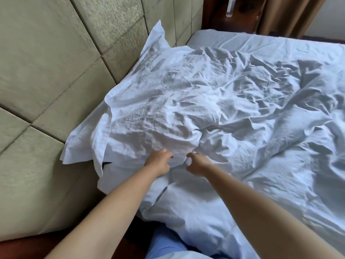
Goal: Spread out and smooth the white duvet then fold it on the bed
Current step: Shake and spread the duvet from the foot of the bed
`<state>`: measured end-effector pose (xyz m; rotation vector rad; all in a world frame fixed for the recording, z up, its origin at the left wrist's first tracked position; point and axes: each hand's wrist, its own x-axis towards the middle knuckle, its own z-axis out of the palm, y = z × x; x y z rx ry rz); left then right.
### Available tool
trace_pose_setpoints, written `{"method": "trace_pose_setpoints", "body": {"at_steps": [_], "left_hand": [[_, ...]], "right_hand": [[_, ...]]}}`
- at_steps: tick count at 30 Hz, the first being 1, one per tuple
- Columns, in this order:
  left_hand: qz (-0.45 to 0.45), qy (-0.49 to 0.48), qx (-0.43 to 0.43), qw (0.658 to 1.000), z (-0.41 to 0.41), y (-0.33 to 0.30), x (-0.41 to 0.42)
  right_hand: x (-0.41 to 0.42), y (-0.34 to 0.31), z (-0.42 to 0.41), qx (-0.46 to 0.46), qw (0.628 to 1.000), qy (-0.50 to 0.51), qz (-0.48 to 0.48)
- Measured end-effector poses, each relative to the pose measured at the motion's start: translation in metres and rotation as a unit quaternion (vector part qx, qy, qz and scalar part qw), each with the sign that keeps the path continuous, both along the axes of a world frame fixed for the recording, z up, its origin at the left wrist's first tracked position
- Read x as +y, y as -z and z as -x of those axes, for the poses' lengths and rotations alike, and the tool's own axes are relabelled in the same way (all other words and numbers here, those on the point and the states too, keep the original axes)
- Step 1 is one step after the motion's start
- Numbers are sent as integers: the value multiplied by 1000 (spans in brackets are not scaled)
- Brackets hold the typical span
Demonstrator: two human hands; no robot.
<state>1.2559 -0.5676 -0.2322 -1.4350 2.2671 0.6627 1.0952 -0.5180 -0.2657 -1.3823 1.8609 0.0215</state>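
Note:
The white duvet [242, 113] lies crumpled over most of the bed, heavily wrinkled, with a bunched heap near the headboard end. My left hand [158, 161] grips a fold of the duvet at the near edge of that heap, fingers curled into the cloth. My right hand [197, 163] pinches the same bunched fabric a short way to the right, thumb and fingers closed on it. Both forearms reach in from the lower edge of the view. A flat white corner of cloth [80, 150] sticks out to the left against the headboard.
A padded green headboard [56, 71] runs along the left side. The bare sheet of the bed [214, 36] shows at the far end. A dark wooden nightstand with a clear bottle [230, 8] and a brown curtain [291, 14] stand beyond.

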Motion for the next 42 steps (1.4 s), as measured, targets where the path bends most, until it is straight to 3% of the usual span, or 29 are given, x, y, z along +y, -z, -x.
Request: {"method": "trace_pose_setpoints", "body": {"at_steps": [3,8,13,17,20,24,27,29,32,35,39,41,42], "left_hand": [[-19,56,-2,998,18,22,0],[113,225,-68,965,45,56,-3],[113,234,-164,952,53,90,-19],[208,261,-120,935,58,115,-45],[212,265,-117,933,62,144,-59],[250,305,-109,913,66,153,-59],[277,328,-74,900,58,151,-54],[292,334,-42,895,56,142,-52],[318,332,-7,888,57,113,-49],[308,283,-12,908,48,67,-41],[318,244,44,915,35,19,-41],[326,269,14,906,37,-8,-43],[294,279,-27,914,38,-18,-42]], "right_hand": [[10,24,11,43,999,-7,-31],[21,55,24,120,992,6,-39],[29,87,30,177,981,-1,-79],[25,113,36,215,976,19,-24],[14,122,43,232,973,7,-14],[17,123,43,268,960,18,82],[24,102,36,173,978,120,8],[25,84,29,110,968,225,8],[14,34,23,29,952,303,30],[-9,-30,28,-32,930,348,111],[-16,-92,29,-30,904,343,253],[-1,-83,25,3,939,266,220],[8,-67,22,18,975,174,136]]}}
